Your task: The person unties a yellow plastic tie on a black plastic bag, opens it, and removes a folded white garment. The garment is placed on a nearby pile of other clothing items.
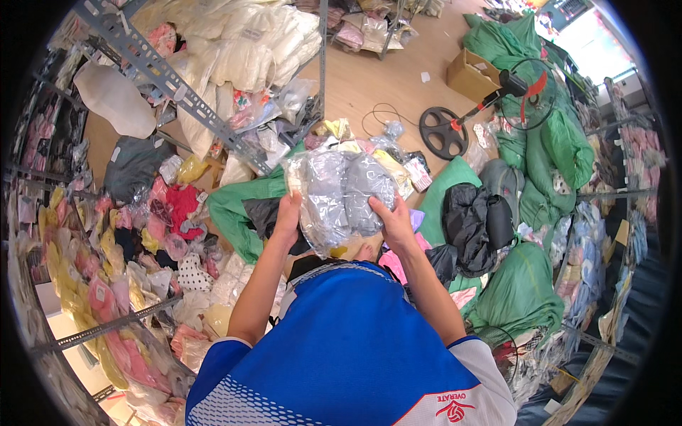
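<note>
A clear plastic bag with folded grey garments [345, 193] is held up in front of me by both hands. The garments carry a pale pattern, and light glints off the wrinkled plastic. My left hand [288, 216] grips the bag's left edge, fingers mostly hidden behind it. On the opposite side my right hand [395, 219] pinches the lower right corner, its thumb lying on top. Beneath and beyond the bag lies a pile of more bagged clothes [334, 131], partly covered by it. A green sack [234, 220] spreads out near my left hand.
Metal shelving [174, 92] stands at the left, packed with bagged clothes. To the right are green sacks [522, 284], a black bag [469, 220] and a standing fan [522, 89] with a round black base. An open cardboard box [472, 77] sits farther back.
</note>
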The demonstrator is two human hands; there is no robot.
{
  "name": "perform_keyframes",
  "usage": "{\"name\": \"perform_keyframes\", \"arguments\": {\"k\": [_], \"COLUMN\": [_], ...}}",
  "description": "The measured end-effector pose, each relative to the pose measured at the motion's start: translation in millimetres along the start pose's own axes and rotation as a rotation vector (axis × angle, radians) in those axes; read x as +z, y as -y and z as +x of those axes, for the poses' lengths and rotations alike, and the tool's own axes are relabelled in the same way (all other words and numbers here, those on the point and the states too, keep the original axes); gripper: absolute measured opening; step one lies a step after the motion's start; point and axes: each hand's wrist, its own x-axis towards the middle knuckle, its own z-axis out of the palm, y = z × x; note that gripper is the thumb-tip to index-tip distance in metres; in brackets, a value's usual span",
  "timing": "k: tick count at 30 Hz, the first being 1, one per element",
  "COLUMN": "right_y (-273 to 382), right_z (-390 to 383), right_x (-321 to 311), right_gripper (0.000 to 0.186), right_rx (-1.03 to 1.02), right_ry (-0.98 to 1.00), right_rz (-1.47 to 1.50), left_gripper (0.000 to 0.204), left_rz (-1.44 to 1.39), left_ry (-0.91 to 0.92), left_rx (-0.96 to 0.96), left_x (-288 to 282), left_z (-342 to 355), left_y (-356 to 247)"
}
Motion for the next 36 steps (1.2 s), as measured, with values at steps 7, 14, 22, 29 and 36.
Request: {"name": "perform_keyframes", "arguments": {"k": [7, 14, 22, 29, 36], "right_y": [-2, -34, 12, 58, 129], "right_z": [-2, 13, -18, -12, 7], "right_x": [-1, -51, -30, -111, -124], "right_gripper": [0.074, 0.07, 0.054, 0.027, 0.042], "right_rx": [-0.076, -0.026, 0.091, -0.425, -1.151], "right_ry": [-0.025, -0.05, 0.032, -0.457, -0.8], "right_rz": [-0.161, -0.092, -0.283, -0.373, -0.934], "left_gripper": [0.054, 0.07, 0.066, 0.051, 0.056], "left_rz": [0.072, -0.093, -0.016, -0.112, -0.109], "left_ry": [0.012, 0.054, 0.255, -0.099, -0.272], "left_rx": [-0.008, -0.005, 0.037, -0.006, 0.076], "left_x": [31, 20, -30, -61, -113], "left_z": [-26, -29, -18, -20, -52], "left_y": [-26, -8, 9, -4, -12]}}
